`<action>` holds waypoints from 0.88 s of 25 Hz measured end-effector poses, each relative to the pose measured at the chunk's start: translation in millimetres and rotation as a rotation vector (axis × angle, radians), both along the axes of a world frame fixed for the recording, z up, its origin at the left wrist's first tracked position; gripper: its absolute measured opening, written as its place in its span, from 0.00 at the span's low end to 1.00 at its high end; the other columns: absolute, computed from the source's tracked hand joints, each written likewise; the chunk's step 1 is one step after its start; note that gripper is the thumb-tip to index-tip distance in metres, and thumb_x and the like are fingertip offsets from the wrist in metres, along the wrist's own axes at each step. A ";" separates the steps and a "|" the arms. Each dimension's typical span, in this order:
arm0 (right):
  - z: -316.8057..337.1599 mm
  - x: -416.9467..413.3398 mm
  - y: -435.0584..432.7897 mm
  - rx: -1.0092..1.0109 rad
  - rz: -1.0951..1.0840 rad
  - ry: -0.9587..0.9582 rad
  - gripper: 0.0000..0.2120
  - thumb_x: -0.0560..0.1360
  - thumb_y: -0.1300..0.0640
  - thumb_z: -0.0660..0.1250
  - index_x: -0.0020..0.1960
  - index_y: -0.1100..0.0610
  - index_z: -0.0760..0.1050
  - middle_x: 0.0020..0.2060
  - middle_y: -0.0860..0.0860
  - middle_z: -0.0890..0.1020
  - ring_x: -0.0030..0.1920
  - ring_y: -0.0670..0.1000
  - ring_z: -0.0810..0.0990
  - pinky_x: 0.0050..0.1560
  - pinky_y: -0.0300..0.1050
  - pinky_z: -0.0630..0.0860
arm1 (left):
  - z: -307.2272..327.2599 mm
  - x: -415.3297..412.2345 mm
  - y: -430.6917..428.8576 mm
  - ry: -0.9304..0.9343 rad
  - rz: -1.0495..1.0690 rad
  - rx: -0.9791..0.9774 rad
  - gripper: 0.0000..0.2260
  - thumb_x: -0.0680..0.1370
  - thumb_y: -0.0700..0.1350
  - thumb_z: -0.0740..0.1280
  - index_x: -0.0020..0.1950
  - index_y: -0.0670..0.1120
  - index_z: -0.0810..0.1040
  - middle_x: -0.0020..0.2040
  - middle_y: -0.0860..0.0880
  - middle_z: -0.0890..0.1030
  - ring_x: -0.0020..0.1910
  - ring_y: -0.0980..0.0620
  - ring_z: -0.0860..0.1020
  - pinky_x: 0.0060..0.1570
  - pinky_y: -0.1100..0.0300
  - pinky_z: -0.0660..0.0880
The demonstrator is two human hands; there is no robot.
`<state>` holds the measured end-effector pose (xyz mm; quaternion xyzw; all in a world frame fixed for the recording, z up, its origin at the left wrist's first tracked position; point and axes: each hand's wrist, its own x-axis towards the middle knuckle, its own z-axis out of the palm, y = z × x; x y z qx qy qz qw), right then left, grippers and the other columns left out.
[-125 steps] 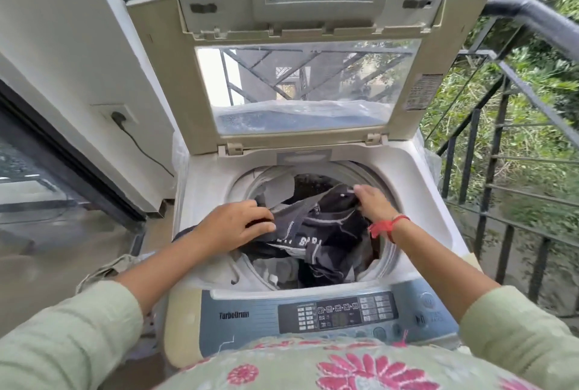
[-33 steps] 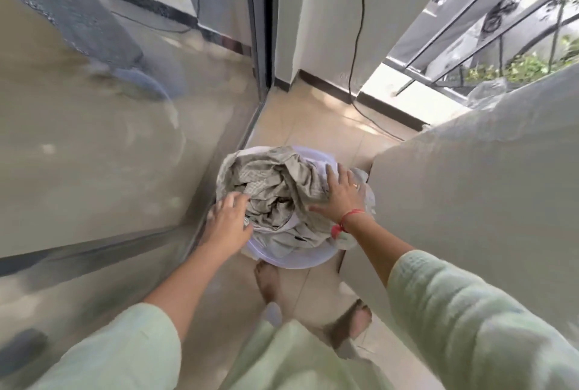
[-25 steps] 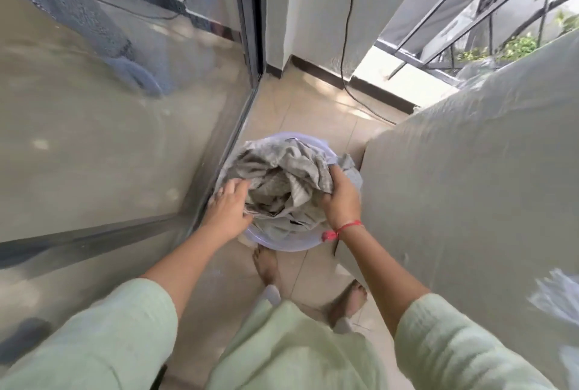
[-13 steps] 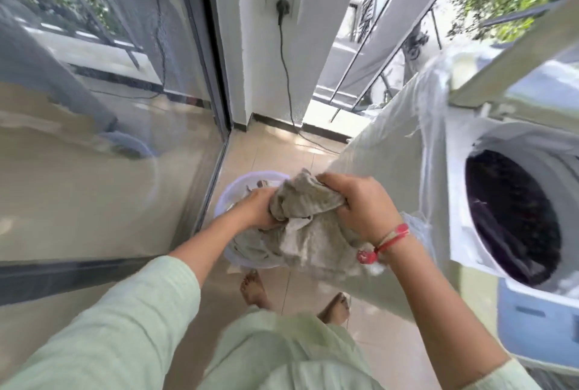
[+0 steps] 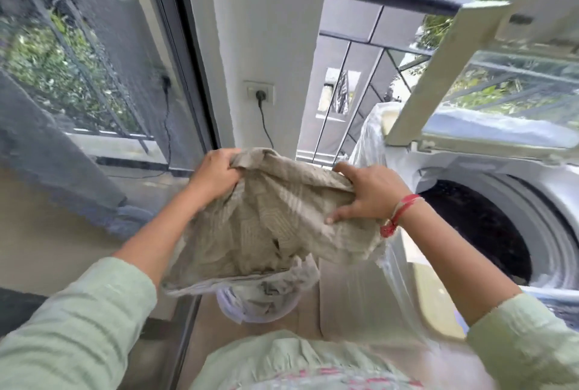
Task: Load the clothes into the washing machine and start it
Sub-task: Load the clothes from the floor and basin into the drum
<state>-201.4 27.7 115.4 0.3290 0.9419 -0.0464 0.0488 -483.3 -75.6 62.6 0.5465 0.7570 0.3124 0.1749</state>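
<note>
I see the beige cloth (image 5: 275,220) held up in the air between both hands, its top edge stretched from one grip to the other and the rest sagging below them. My left hand (image 5: 216,175) is closed around the cloth's upper left corner, fingers curled into the bunched fabric. My right hand (image 5: 371,194) is closed on the upper right edge, thumb underneath and fingers over the top, with a red thread band (image 5: 399,214) on that wrist. The cloth's lower folds hang down to the pale tub (image 5: 247,311) on the floor, which has more crumpled fabric in it; I cannot tell whether the cloth touches it. Just right of the right hand stands the washing machine (image 5: 470,167), wrapped partly in clear plastic, its lid (image 5: 488,70) raised and its dark drum opening (image 5: 479,226) showing. Beyond the cloth, a plug sits in a wall socket (image 5: 260,93), beside a glass door (image 5: 87,76) on the left.
</note>
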 end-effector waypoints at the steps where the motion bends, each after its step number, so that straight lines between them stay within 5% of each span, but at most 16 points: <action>1: -4.0 5.3 1.5 0.040 0.024 -0.070 0.52 0.53 0.21 0.64 0.69 0.48 0.61 0.43 0.51 0.78 0.45 0.56 0.79 0.41 0.47 0.71 | 7.1 1.5 2.8 0.043 0.006 0.019 0.18 0.68 0.56 0.59 0.44 0.46 0.81 0.39 0.44 0.83 0.43 0.46 0.81 0.40 0.52 0.75; 4: -18.8 19.9 7.5 0.145 0.099 -0.227 0.55 0.59 0.26 0.67 0.75 0.44 0.43 0.50 0.50 0.71 0.42 0.55 0.77 0.38 0.46 0.70 | 22.6 12.3 10.3 0.140 0.026 0.057 0.15 0.70 0.54 0.59 0.43 0.46 0.80 0.39 0.45 0.81 0.43 0.44 0.79 0.39 0.52 0.74; 7: -18.8 32.4 22.8 0.250 0.056 -0.127 0.28 0.72 0.57 0.66 0.69 0.46 0.62 0.47 0.50 0.73 0.38 0.56 0.78 0.34 0.49 0.75 | 34.1 13.3 26.2 0.089 -0.006 -0.035 0.07 0.77 0.46 0.60 0.43 0.45 0.74 0.42 0.47 0.74 0.46 0.44 0.75 0.39 0.55 0.67; 11: 4.2 42.3 59.3 -0.002 -0.342 0.474 0.14 0.69 0.69 0.60 0.51 0.60 0.79 0.46 0.60 0.82 0.47 0.61 0.79 0.45 0.51 0.75 | 43.6 14.2 32.1 -0.258 -0.214 -0.217 0.06 0.77 0.51 0.63 0.46 0.50 0.69 0.47 0.48 0.75 0.47 0.49 0.74 0.43 0.56 0.69; 13: 14.7 50.2 69.0 -0.172 -0.491 0.640 0.13 0.69 0.70 0.58 0.47 0.64 0.79 0.44 0.61 0.82 0.47 0.58 0.78 0.44 0.48 0.71 | 44.5 16.8 36.0 -0.316 -0.292 -0.276 0.13 0.71 0.53 0.71 0.51 0.53 0.71 0.46 0.49 0.77 0.45 0.51 0.76 0.44 0.57 0.71; 15: 33.4 62.4 70.8 -0.168 -0.570 0.746 0.12 0.68 0.64 0.57 0.45 0.65 0.78 0.39 0.59 0.80 0.44 0.53 0.76 0.41 0.45 0.68 | 44.9 19.2 41.6 -0.169 -0.414 -0.487 0.14 0.68 0.50 0.74 0.50 0.53 0.75 0.46 0.50 0.79 0.44 0.52 0.79 0.44 0.59 0.74; 18: 94.2 92.1 71.8 0.207 -0.558 0.709 0.11 0.70 0.66 0.61 0.47 0.59 0.80 0.39 0.57 0.81 0.41 0.55 0.77 0.43 0.48 0.74 | 46.0 25.9 55.7 0.223 -0.458 -0.753 0.09 0.67 0.52 0.71 0.41 0.51 0.74 0.44 0.49 0.79 0.43 0.50 0.79 0.40 0.57 0.74; 20: 131.5 117.3 75.3 0.473 -0.543 0.563 0.11 0.69 0.65 0.64 0.47 0.56 0.81 0.40 0.59 0.83 0.42 0.59 0.79 0.44 0.51 0.75 | 58.1 29.8 65.9 0.196 -0.404 -0.630 0.10 0.65 0.54 0.70 0.38 0.50 0.76 0.38 0.52 0.79 0.40 0.51 0.78 0.37 0.58 0.72; 22: 143.3 142.5 77.6 0.534 -0.629 0.545 0.10 0.70 0.63 0.65 0.47 0.54 0.82 0.42 0.59 0.83 0.45 0.60 0.80 0.43 0.49 0.74 | 80.7 34.7 82.1 -0.131 -0.287 -0.316 0.07 0.61 0.54 0.68 0.33 0.51 0.80 0.29 0.57 0.78 0.34 0.54 0.76 0.33 0.62 0.70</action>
